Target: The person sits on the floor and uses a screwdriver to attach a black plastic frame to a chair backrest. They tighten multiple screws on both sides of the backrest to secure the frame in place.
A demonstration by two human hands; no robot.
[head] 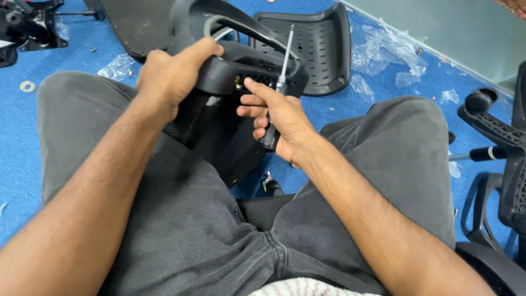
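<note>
The left hand (164,77) is clamped around the upper edge of a black chair part (241,71) that rests over the person's lap, fingers curled over its rim. The right hand (279,118) has its grip closed around the dark handle of a screwdriver (279,87), shaft pointing up past the part, while its index finger reaches out to touch a small brass screw (239,83) in the part's face. A perforated black seat shell (318,49) and clear plastic wrap (389,52) lie behind on the blue floor (22,131).
</note>
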